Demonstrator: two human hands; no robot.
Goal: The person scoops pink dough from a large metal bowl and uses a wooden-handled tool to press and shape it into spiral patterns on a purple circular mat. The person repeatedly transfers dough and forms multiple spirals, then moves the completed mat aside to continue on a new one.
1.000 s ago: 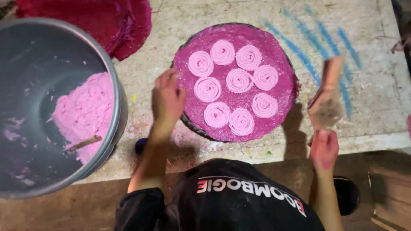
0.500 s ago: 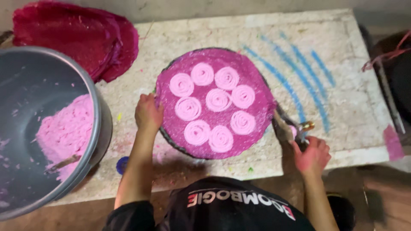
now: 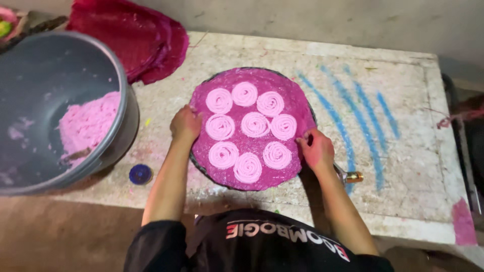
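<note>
the grey bucket at the left is cut off by the picture's left edge. the right hand hides most of a tool with a brass-coloured end. the red cloth runs past the far edge. the desk loses its right end to the picture's right edge.

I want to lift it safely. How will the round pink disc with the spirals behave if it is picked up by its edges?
The disc looks wide and thin, so it may sag unless its dark rim is a stiff tray. The pale spirals look soft and could smear. The left hand and right hand grip opposite edges, suggesting some weight.
</note>
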